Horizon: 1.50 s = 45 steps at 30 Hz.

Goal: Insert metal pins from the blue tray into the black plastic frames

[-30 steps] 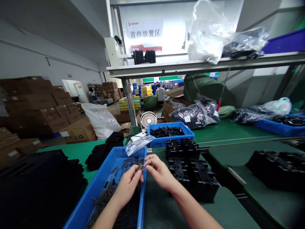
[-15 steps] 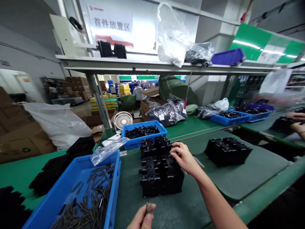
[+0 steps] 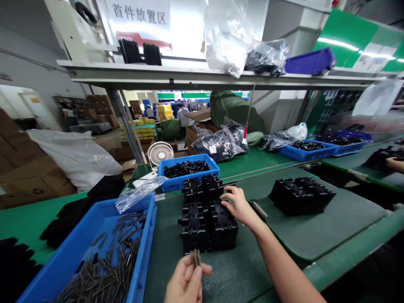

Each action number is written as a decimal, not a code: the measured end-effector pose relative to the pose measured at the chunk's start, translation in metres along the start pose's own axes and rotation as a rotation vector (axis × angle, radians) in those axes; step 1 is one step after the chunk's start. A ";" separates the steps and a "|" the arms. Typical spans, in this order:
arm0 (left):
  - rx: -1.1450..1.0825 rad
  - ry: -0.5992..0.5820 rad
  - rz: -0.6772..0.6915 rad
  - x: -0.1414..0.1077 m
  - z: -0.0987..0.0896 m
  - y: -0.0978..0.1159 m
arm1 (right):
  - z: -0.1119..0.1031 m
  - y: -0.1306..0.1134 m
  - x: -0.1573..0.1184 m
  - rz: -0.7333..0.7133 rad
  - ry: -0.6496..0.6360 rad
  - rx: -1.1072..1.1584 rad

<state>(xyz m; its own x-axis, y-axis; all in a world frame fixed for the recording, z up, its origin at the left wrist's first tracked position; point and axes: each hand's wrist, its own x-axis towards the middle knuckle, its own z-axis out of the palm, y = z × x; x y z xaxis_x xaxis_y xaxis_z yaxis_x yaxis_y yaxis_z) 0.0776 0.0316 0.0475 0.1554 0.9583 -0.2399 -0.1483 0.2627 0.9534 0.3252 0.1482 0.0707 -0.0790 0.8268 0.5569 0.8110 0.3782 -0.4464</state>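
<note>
A block of black slotted housings [image 3: 208, 229] stands on the dark green mat in front of me, with more black housings [image 3: 202, 188] right behind it. My left hand [image 3: 188, 280] is closed on a small bundle of thin brownish pins [image 3: 196, 257] at the block's near edge. My right hand [image 3: 235, 204] is at the block's right rear side, thumb and fingers bent toward its top; whatever is between the fingertips is too small to make out. At the left, a large blue bin [image 3: 150, 227] holds many similar pins.
Behind the housings sits a blue tray [image 3: 214, 166] of black pieces, beside a white fan [image 3: 160, 153]. Another black block [image 3: 301, 195] stands to the right. Dark foam-like stacks [image 3: 78, 210] lie left. A shelf [image 3: 189, 80] crosses above. Another person's hand [image 3: 395, 164] shows far right.
The view has shifted slightly. My left hand has risen toward the block's near edge, showing more of the pin bundle. My right hand stays by the block's right rear side.
</note>
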 end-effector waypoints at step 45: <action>-0.402 0.015 -0.157 0.000 -0.006 0.001 | 0.019 -0.124 -0.062 0.180 -0.401 0.881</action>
<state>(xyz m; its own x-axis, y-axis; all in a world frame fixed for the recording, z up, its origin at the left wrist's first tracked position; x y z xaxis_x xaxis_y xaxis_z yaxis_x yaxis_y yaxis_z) 0.0721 0.0330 0.0473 0.1930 0.9038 -0.3820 -0.4933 0.4259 0.7584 0.2187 0.0574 0.0782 -0.3199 0.9209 0.2228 0.1213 0.2731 -0.9543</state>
